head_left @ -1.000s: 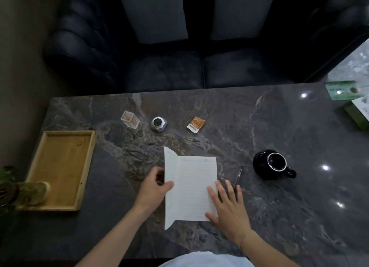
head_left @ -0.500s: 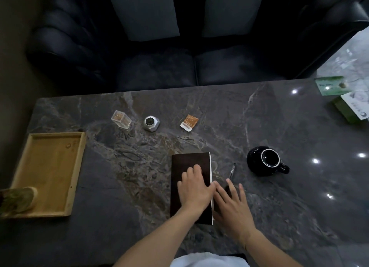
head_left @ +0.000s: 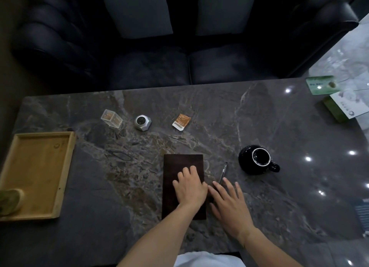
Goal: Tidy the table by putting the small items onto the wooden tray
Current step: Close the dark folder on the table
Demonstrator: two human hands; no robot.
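From the head camera, three small items sit in a row at the far side of the dark marble table (head_left: 279, 127): one clear box (head_left: 111, 119), one silver faceted pot (head_left: 142, 122) and one orange sachet (head_left: 181, 121). One pen (head_left: 223, 172), one black mug (head_left: 256, 159) and one closed dark notebook (head_left: 182, 163) lie nearer.

The left hand (head_left: 189, 189) rests flat on the notebook, fingers relaxed, gripping nothing. The right hand (head_left: 229, 205) lies spread just beside it, fingertips touching the pen's near end.

The wooden tray (head_left: 38, 175) at the left holds none of them; a blurred greenish object (head_left: 10, 201) overlaps its near corner.
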